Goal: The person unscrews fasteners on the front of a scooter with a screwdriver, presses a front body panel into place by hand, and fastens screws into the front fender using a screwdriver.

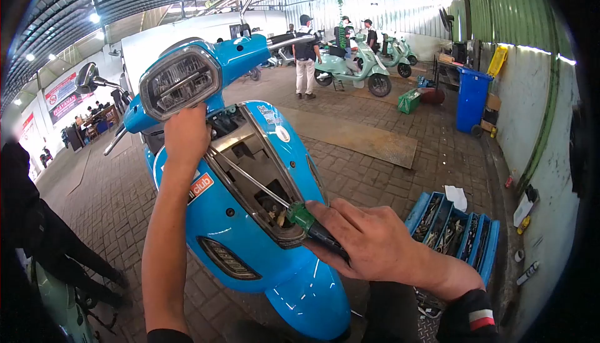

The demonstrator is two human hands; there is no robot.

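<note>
A blue scooter (294, 287) stands before me, its front panel off and the inner cavity (253, 168) exposed. My right hand (369, 237) grips the green and black handle of a long screwdriver (262, 186). The thin metal shaft runs up and left across the cavity, with its tip near my left hand (187, 131). That hand is curled at the top of the opening, just under the headlight (181, 80); its fingertips, and whatever they hold, are hidden. Stickers mark the blue body on both sides of the cavity.
A blue toolbox (450, 230) with its trays spread and full of tools sits on the paving at right. Behind it are a blue bin (472, 99) and a green box (409, 101). People and mint scooters (356, 65) stand farther back; a person in dark clothes (37, 218) is at left.
</note>
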